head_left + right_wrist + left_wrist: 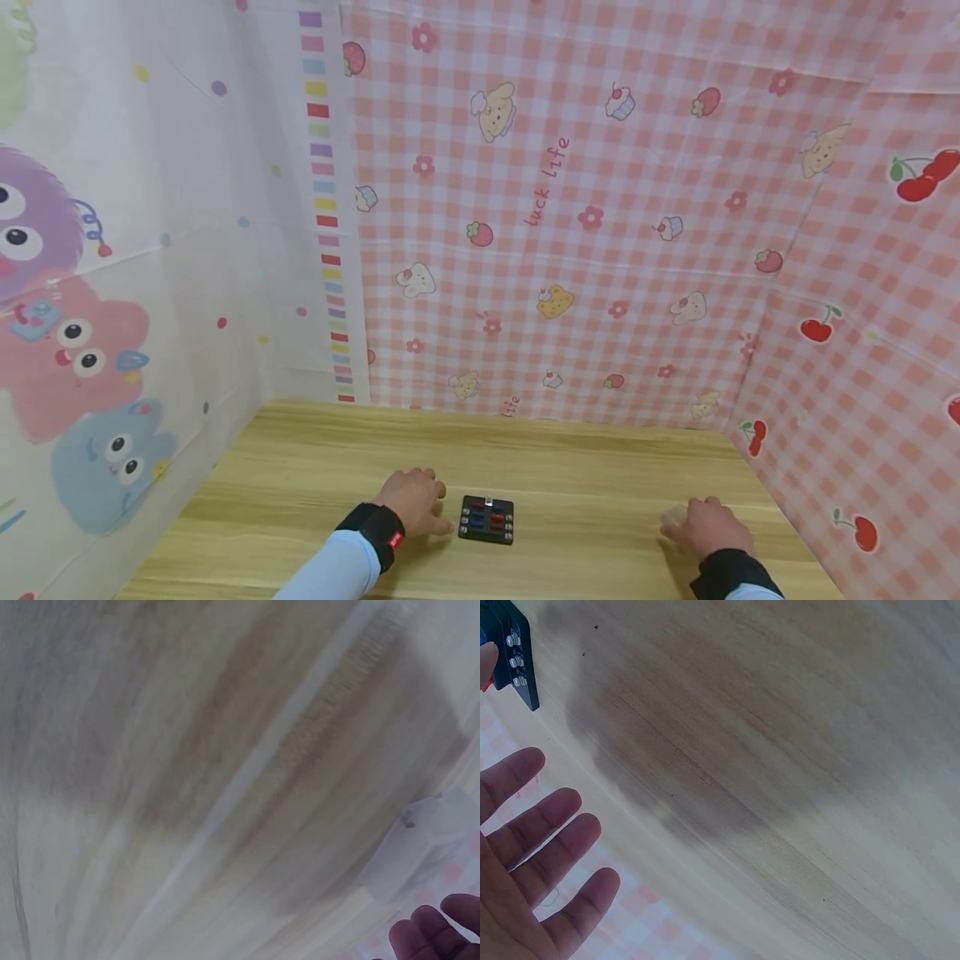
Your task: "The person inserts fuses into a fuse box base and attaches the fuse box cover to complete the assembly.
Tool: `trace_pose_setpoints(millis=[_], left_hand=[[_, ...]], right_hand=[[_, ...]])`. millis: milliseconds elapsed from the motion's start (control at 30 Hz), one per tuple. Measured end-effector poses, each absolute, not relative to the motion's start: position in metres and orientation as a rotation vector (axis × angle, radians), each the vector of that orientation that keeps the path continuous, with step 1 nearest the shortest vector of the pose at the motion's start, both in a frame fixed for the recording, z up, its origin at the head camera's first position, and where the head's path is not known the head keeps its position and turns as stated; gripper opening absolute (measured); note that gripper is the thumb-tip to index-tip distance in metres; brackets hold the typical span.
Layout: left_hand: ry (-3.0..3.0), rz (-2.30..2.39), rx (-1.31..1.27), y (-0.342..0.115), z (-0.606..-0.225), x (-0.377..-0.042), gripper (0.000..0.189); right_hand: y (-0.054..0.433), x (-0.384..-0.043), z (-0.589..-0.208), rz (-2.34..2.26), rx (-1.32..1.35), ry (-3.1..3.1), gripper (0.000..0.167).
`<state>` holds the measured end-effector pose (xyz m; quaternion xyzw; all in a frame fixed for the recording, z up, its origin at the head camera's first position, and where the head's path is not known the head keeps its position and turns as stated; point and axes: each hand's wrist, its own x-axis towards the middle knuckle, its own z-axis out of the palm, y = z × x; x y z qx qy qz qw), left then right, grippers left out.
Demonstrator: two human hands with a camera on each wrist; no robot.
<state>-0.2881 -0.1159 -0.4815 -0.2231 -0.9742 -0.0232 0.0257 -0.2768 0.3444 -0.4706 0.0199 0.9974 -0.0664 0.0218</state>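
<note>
A black fuse block (486, 520) with red and blue fuses and metal screw terminals lies on the wooden table. Just left of it is my left hand (415, 502), its fingers spread and holding nothing. In the left wrist view, the thumb tip overlaps the fuse block (514, 656) at the corner, while the other fingers (555, 825) stretch out apart. Off to the right, my right hand (708, 529) holds a clear plastic cover (416, 847) at its fingertips. That cover shows as a pale patch (673, 522) in the head view; the thumb is hidden.
Wood-grain table (577, 467) surrounds the fuse block and both hands. A pink checked cloth (570, 275) hangs behind, another cherry-print cloth (885, 350) closes the right side, and a white cartoon cloth (225, 275) hangs on the left.
</note>
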Motion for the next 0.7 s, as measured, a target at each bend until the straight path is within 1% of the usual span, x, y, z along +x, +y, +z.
trace_pose_setpoints(millis=[333,533,700], left_hand=[[-3.033,-0.09,-0.669,-0.115,-0.484,-0.288,0.052],[-3.058,-0.092,-0.656,-0.114,-0.482,-0.289,0.053],[-3.061,-0.094,-0.658,-0.115,-0.482,-0.289,0.053]], right_hand=[[0.345,-0.275,-0.479,-0.192,0.038,3.09,0.051],[0.345,-0.276,-0.482,-0.229,0.054,3.066,0.039],[0.341,-0.275,-0.482,-0.268,0.071,3.053,0.039]])
